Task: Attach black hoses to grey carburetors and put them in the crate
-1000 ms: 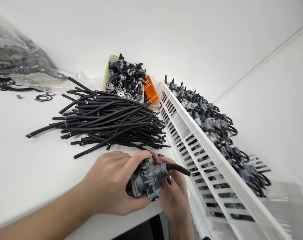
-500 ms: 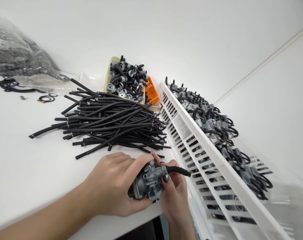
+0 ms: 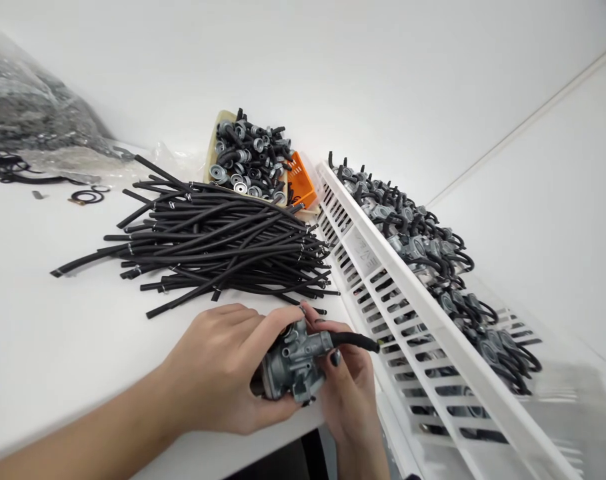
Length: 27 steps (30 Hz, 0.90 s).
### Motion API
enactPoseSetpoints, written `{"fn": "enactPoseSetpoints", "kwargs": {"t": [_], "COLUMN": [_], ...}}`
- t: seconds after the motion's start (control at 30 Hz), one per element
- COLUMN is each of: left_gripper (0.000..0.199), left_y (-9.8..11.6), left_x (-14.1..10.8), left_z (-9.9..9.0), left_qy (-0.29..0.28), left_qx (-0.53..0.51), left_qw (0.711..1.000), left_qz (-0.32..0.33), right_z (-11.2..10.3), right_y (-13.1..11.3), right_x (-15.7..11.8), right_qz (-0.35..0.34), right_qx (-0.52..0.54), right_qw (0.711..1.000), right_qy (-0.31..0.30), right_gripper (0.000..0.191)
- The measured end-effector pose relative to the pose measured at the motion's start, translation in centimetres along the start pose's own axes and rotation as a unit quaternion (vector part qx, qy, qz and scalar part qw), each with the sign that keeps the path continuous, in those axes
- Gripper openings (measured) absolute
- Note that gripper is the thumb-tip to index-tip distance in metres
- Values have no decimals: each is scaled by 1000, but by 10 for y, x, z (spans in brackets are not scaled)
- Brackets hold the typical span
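Observation:
A grey metal carburetor [image 3: 295, 363] with a short black hose [image 3: 355, 341] pointing right is held over the table's front edge. My left hand [image 3: 223, 367] is wrapped round its left side, thumb below and fingers over the top. At its right end, my right hand [image 3: 350, 380] has its fingers closed about the part where the hose joins; the thumb, with a dark nail, lies just under the joint. The undersides of the fingers are hidden. Just beyond the hands lies a pile of black hoses [image 3: 223, 247].
A white slatted crate [image 3: 407, 287] full of carburetors [image 3: 417, 250] with hoses stands at right. Behind the hose pile are a cream bin [image 3: 210, 157] of round metal parts and an orange basket [image 3: 303, 180]. A plastic bag [image 3: 37, 107] and black rings [image 3: 87, 195] are at left.
The view has shifted slightly, so the table items appear a little further left. Both hands keep hold of the carburetor; the right thumb has moved slightly off the metal joint.

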<state>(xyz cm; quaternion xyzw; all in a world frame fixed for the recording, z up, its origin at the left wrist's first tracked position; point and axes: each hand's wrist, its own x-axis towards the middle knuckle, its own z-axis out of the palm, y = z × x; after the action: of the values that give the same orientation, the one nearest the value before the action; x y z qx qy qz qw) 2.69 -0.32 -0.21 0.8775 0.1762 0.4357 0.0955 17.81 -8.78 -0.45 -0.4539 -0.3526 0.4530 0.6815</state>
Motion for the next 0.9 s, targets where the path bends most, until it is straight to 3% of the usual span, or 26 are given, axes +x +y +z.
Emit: {"fn": "enactPoseSetpoints", "kwargs": {"t": [0.47, 0.9], "left_gripper": [54, 53], "left_y": [2, 4], "left_x": [-1, 0], "left_z": [2, -1], "left_qy": [-11, -22], "left_qx": [19, 23], "left_qw": [1000, 999], "left_qz": [8, 0], "right_z": [0, -4], "right_y": [6, 7], "right_x": [3, 0], "right_qz": [-9, -20], "right_qx": [9, -24], "right_qw": [999, 999], "right_qy": [37, 23], "right_gripper": [24, 29]}}
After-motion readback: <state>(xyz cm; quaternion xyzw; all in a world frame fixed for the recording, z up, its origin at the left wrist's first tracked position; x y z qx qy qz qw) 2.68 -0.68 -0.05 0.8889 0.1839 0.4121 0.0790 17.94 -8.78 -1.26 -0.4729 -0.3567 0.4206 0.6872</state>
